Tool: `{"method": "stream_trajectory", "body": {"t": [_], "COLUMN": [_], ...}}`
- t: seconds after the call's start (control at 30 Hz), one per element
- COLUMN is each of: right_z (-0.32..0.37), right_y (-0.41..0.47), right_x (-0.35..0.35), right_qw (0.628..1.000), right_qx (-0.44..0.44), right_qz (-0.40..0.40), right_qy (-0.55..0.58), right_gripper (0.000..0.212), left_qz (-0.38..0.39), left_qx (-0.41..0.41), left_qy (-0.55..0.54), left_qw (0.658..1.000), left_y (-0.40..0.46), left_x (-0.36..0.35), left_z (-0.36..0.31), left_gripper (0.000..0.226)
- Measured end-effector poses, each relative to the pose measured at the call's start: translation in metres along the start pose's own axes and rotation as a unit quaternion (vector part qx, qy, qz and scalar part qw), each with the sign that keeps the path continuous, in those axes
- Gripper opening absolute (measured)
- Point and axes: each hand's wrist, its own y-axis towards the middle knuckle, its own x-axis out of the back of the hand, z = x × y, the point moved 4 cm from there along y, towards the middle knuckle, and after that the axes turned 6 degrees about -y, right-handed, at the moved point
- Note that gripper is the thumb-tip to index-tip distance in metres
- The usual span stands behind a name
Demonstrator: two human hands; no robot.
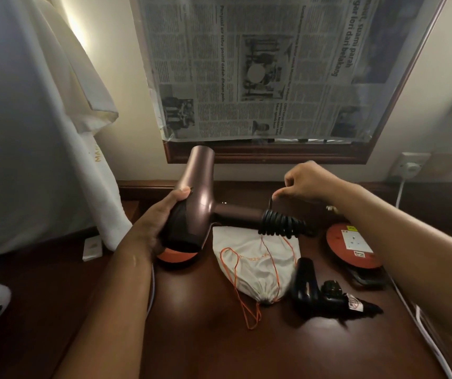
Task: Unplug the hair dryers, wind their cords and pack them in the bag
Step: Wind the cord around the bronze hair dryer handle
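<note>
— Holding what, the left hand (162, 222)?
— The mauve hair dryer (196, 187), gripped round its dark rear end, nozzle up, handle pointing right, above the table (205, 346). Black cord (279, 222) is coiled round the handle's end.
— And the right hand (305, 183)?
— It pinches the cord just above the coils.
— The bag (257, 266)?
— White, orange drawstring, lying flat below the handle; a black hair dryer (320, 291) lies beside it
</note>
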Motion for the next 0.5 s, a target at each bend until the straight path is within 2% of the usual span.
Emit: {"method": "stream_trajectory", "body": {"t": [0.07,0.17,0.27,0.37,0.5], "right_z": [0.001,0.007,0.015,0.023,0.032], "right_y": [0.001,0.004,0.006,0.008,0.011], "right_x": [0.009,0.016,0.018,0.016,0.012], "right_qw": [0.997,0.992,0.990,0.990,0.989], "right_qx": [0.004,0.029,0.052,0.077,0.096], "right_qz": [-0.012,-0.041,-0.054,-0.057,-0.057], "right_qy": [-0.073,-0.118,-0.117,-0.104,-0.092], "right_gripper": [0.049,0.050,0.045,0.037,0.025], "left_qz": [0.004,-0.007,-0.037,-0.064,-0.108], "left_qx": [-0.006,-0.033,-0.055,-0.073,-0.094], "left_qy": [0.025,0.062,0.106,0.151,0.153], "left_qw": [1.000,0.997,0.992,0.984,0.978], "left_y": [0.002,0.004,0.008,0.015,0.024], "left_x": [-0.001,-0.005,-0.009,-0.009,-0.011], "left_z": [0.003,0.004,0.005,0.006,0.012], "left_gripper": [0.078,0.073,0.061,0.070,0.063]}}
